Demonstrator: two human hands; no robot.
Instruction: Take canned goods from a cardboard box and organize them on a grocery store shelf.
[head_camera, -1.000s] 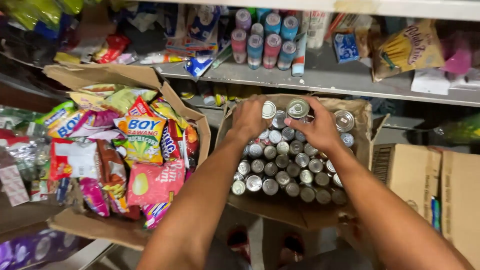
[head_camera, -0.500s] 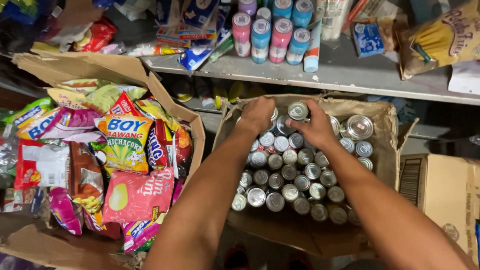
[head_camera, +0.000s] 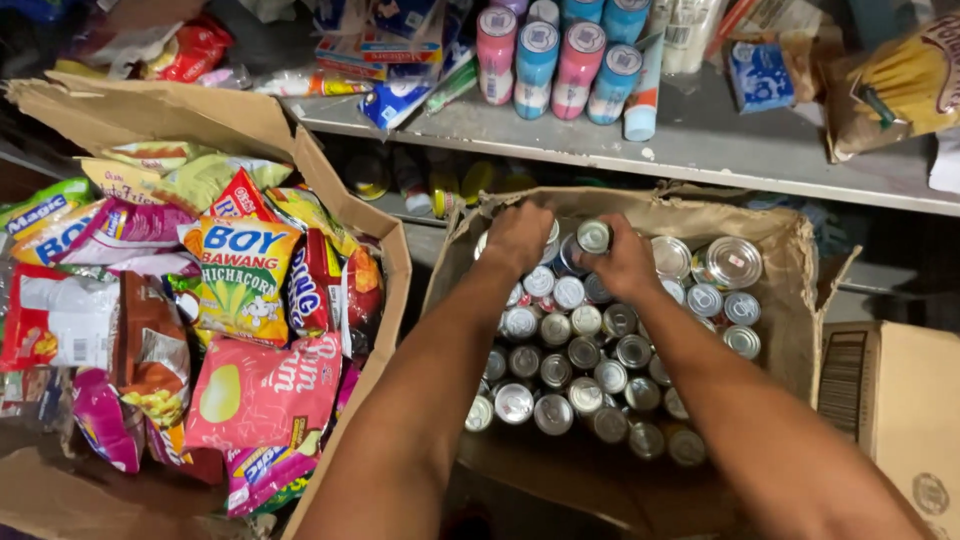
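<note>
**Entry: hands at the can box**

Left hand (head_camera: 518, 235): curled knuckles-up over the far cans (head_camera: 560, 350); whether anything is gripped cannot be told. Right hand (head_camera: 625, 265): closed round one can (head_camera: 593, 237), raised above its row. Cans are packed upright in the torn box (head_camera: 790, 290). At nine o'clock, a snack carton (head_camera: 250, 120) is filled with packets; at twelve, tubes (head_camera: 555, 60) are stood on the shelf (head_camera: 700, 140). Risk judged: the raised can could be dropped, and neighbours toppled.
</note>
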